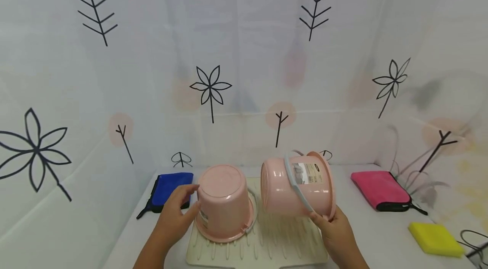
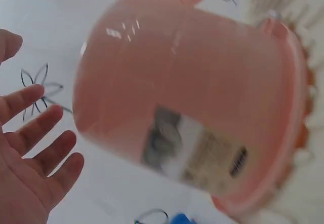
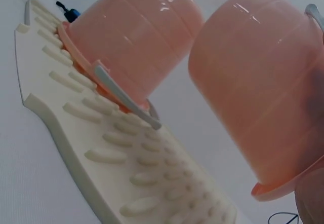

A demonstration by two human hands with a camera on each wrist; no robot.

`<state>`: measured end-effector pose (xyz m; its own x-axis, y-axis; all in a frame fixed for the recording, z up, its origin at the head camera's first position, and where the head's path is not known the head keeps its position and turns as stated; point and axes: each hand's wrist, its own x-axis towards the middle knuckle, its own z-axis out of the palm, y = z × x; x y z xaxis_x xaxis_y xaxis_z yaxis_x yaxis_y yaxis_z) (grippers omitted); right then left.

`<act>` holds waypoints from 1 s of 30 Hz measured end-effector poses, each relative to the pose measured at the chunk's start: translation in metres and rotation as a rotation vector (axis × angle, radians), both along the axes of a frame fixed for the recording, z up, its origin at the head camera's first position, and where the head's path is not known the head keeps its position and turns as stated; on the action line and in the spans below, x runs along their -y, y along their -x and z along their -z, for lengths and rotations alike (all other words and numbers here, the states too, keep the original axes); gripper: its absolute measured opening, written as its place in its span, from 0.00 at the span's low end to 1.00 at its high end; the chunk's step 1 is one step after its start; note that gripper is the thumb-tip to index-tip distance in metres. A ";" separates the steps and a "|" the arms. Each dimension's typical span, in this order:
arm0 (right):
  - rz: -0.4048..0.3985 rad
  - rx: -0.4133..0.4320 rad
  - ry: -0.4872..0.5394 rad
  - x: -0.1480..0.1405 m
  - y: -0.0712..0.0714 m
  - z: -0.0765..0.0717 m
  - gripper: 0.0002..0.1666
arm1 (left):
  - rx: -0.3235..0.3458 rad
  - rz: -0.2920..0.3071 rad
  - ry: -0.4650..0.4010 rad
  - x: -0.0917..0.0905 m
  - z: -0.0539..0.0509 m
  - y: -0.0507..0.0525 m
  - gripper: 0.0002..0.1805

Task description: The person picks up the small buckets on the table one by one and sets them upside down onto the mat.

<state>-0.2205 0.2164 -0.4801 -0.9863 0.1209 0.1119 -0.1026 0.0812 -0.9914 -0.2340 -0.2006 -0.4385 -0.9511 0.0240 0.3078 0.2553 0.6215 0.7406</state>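
A pink plastic bucket [image 1: 225, 207] stands upside down on a cream ridged draining board [image 1: 274, 245], its grey handle lying at the right side. My left hand [image 1: 177, 216] is beside this bucket; the left wrist view shows its fingers [image 2: 38, 125] spread and apart from the bucket wall. A second pink bucket [image 1: 274, 190] is held tilted on its side above the board's right half, mouth facing right, grey handle across its labelled wall. My right hand [image 1: 337, 233] grips it at the rim, thumb in front; most of its other fingers are hidden.
A folded blue cloth [image 1: 171, 186] with black trim lies at the left. At the right are a folded pink cloth [image 1: 383, 188] with black trim and a yellow sponge [image 1: 434, 239]. A patterned white curtain [image 1: 244, 48] hangs behind the white table [image 1: 362, 218].
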 end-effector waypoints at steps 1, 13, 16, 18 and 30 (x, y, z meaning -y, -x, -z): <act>-0.006 -0.008 0.017 0.000 0.000 0.000 0.38 | -0.030 0.019 -0.003 -0.006 -0.005 0.002 0.29; -0.082 -0.072 0.158 -0.003 -0.002 0.001 0.37 | -0.074 0.276 0.041 -0.068 -0.043 0.027 0.42; -0.097 -0.088 0.173 -0.002 -0.001 0.001 0.35 | -0.065 0.326 0.110 -0.084 -0.048 0.035 0.47; -0.105 -0.105 0.184 -0.002 -0.001 0.001 0.34 | -0.058 0.350 0.174 -0.094 -0.051 0.040 0.51; -0.133 -0.093 0.208 -0.002 -0.003 0.004 0.32 | -0.027 0.403 0.536 -0.132 -0.049 0.056 0.75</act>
